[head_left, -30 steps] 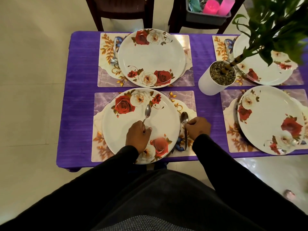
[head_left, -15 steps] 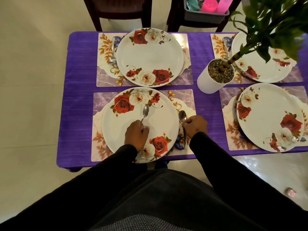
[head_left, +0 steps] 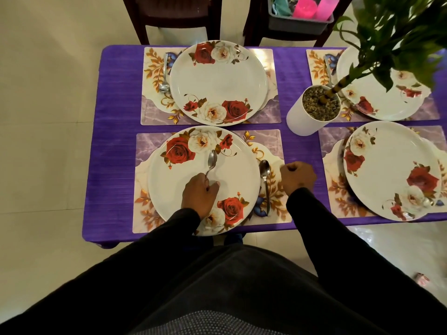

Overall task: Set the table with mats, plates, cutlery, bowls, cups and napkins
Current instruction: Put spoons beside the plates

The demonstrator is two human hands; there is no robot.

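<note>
A: Where is the spoon?
B: One spoon is pinched in my left hand over the near plate. A second spoon lies on the mat, just beside the plate's right rim.
A: And the right hand?
B: Curled, holding nothing, near that spoon.

Spoon lies right of near plate.

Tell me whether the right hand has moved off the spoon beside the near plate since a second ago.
Yes. The right hand has let go and shifted right, away from the spoon, which lies on the placemat beside the near plate.
</note>
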